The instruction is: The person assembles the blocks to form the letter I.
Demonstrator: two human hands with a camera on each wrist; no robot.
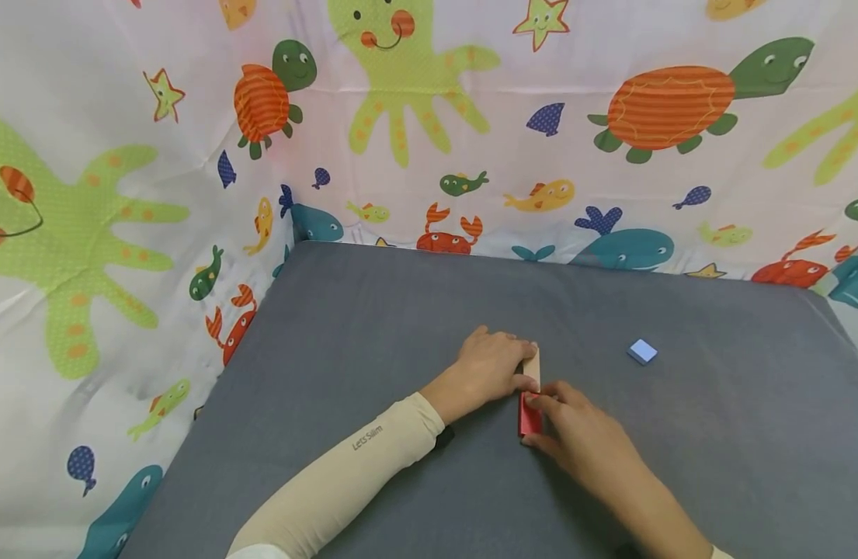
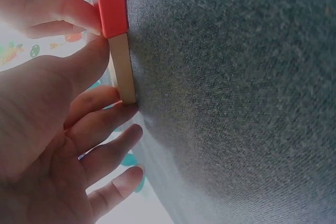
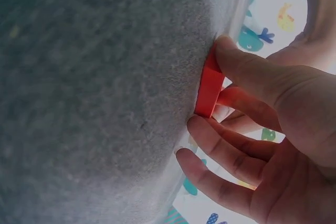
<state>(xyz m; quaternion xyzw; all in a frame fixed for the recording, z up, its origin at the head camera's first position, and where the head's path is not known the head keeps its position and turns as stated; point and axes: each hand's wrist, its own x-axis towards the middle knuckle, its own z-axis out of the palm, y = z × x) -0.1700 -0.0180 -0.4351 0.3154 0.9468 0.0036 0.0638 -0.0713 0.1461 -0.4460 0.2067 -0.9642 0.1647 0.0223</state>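
On the grey cloth, a natural wood block and a red block lie end to end, meeting in the left wrist view. My left hand pinches the wooden block by its two ends, thumb at the red side and fingers at the far end. Nearer to me, my right hand grips the red block between thumb and fingers. Its remaining fingers spread loosely over the cloth in the right wrist view.
A small light-blue block sits on the grey table cloth to the right of both hands. Behind and to the left hangs a white curtain printed with sea animals, bordering the table.
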